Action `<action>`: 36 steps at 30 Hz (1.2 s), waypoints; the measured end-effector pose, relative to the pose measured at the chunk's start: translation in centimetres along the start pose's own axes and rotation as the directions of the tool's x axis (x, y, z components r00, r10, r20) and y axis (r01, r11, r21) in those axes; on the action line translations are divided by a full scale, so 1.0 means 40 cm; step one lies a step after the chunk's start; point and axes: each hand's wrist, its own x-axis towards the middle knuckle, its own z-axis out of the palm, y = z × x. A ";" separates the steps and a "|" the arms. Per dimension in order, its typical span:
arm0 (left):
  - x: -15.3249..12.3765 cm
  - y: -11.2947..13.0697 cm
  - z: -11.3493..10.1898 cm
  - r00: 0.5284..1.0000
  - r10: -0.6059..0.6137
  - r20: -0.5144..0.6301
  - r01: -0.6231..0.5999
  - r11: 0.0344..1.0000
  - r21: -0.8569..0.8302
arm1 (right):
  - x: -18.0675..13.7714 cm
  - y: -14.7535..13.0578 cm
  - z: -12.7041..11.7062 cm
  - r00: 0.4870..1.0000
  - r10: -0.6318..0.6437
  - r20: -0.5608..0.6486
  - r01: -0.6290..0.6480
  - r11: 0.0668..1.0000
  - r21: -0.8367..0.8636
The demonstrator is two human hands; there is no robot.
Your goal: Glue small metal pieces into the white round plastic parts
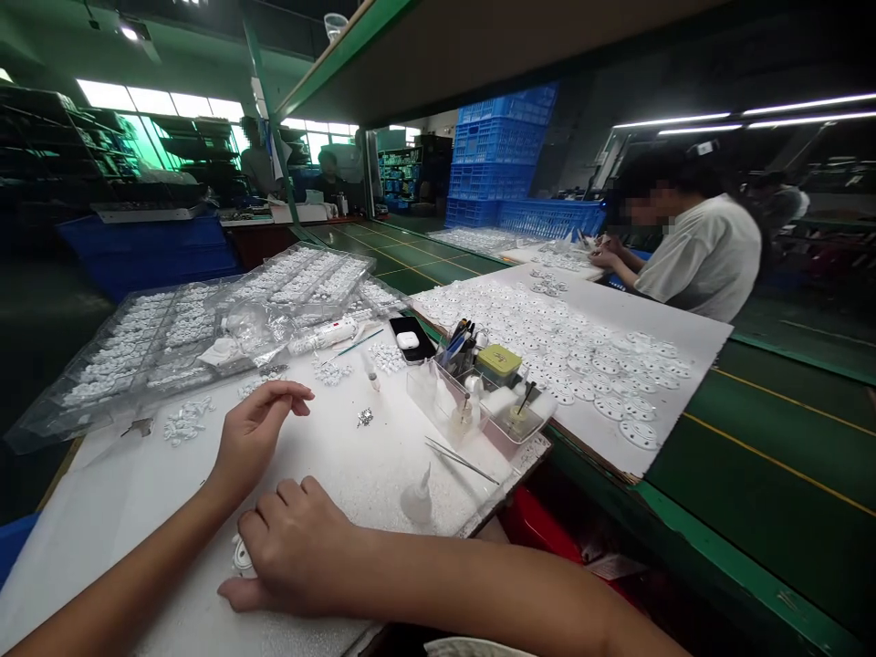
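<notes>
My left hand (256,433) is raised over the white work surface (321,456), its fingers loosely bent and apart from the thumb, with nothing visible in it. Closer to me, my right hand (297,543) curls over a white round disc with small holes (242,557); only the disc's left edge shows between finger and thumb. Small white parts (184,420) lie left of my left hand. Tiny silvery pieces (365,417) form a little heap to its right. A squeeze bottle with a thin nozzle (417,500) stands beyond my right forearm, near tweezers (462,459).
Clear trays of white parts (164,338) fill the back left. A phone (412,339) lies by a clear organizer (510,433) holding tools and bottles. Many white discs (595,365) cover a board at right. A co-worker (704,246) sits beyond it. An overhead shelf (479,55) spans the top.
</notes>
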 end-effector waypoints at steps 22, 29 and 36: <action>0.000 -0.075 0.010 0.970 0.108 0.219 -0.132 0.986 0.101 | -0.815 0.497 -0.374 0.352 0.841 -0.410 -0.929 0.263 -0.260; -0.006 -0.085 0.003 0.960 0.039 0.277 -0.087 0.983 0.162 | -0.865 0.509 -0.318 0.265 0.908 -0.323 -0.957 0.205 -0.207; -0.005 -0.090 0.006 0.949 0.023 0.313 -0.075 0.985 0.153 | -0.897 0.522 -0.297 0.195 0.916 -0.352 -0.981 0.174 -0.091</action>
